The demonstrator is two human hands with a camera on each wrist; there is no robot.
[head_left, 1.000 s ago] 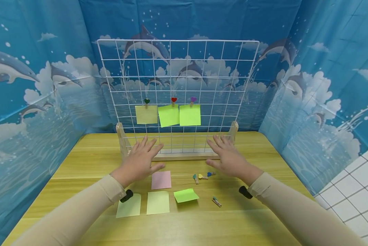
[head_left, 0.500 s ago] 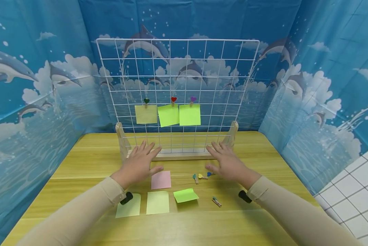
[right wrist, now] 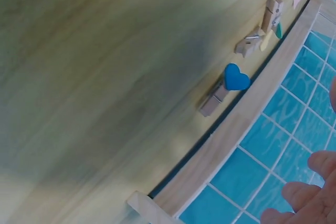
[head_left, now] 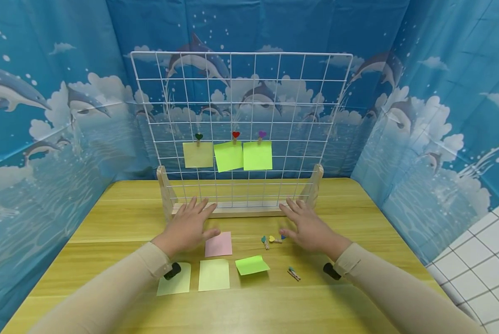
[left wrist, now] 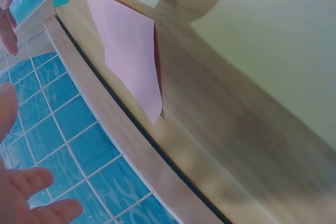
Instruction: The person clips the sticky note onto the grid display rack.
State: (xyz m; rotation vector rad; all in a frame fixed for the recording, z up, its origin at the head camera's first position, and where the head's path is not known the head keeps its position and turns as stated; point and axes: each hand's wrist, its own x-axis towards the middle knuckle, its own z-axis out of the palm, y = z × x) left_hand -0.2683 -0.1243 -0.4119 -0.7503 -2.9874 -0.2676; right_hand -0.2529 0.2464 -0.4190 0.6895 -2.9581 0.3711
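My left hand [head_left: 187, 230], palm down with fingers spread, is nearest the pink sticky note [head_left: 218, 244] and holds nothing. In the left wrist view that pink note [left wrist: 126, 45] lies apart from the fingers. My right hand [head_left: 312, 228] is likewise spread and holds nothing, close to the mini clothespin with a blue heart [right wrist: 237, 77], which it partly hides in the head view. Beside that lie clothespins with a yellow heart [head_left: 272, 239] and a teal heart [head_left: 264, 241]. A further teal-topped clothespin [head_left: 293, 273] lies nearer the front.
Behind the hands a white wire grid [head_left: 291, 111] stands in a wooden base [head_left: 249, 212]. Clothespins hold a pale yellow note [head_left: 198, 155] and two green notes [head_left: 228, 157] on it. Two pale yellow notes [head_left: 214, 275] and a curled green note [head_left: 252, 265] lie in front.
Both hands have drawn back slightly toward the person and away from the grid, fingers still spread. The right hand now covers more of the blue-heart clothespin. The notes and clothespins have stayed put.
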